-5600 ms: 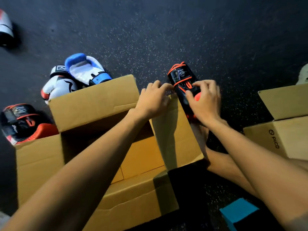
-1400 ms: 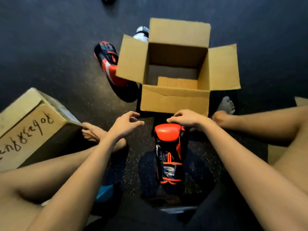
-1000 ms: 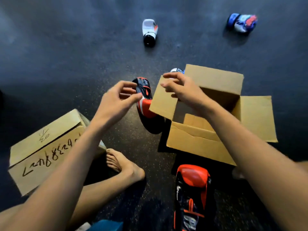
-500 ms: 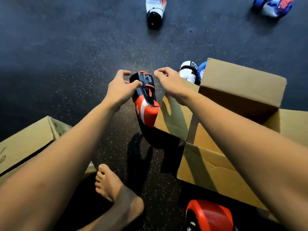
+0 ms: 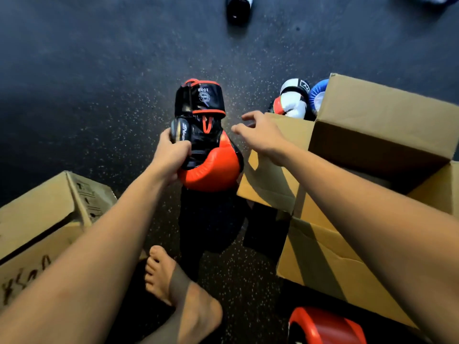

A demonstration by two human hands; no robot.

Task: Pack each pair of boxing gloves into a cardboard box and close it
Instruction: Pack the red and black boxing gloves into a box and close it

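Head view: left hand [image 5: 171, 155] grips the red-black glove [image 5: 211, 167] at the thumb side, fingers [image 5: 166, 136] curled tight on it; glove hangs cuff away from the person, padded end nearest, just left of the open box [image 5: 372, 120] and prob. off the floor [image 5: 99, 70], judging by the shadow under it; right hand [image 5: 263, 137] holds nothing, fingers spread and loose, hovering over the box's left flap [image 5: 270, 180] near the glove; its mate, 2nd red glove [image 5: 325, 326], lies at bottom edge, in front of the box.

Handling, as a guess: glove light, bulky, padding soft and squashy, shiny skin a bit slick; best hold is the stiffer cuff or wrist, w/ the other hand steadying the padded end.
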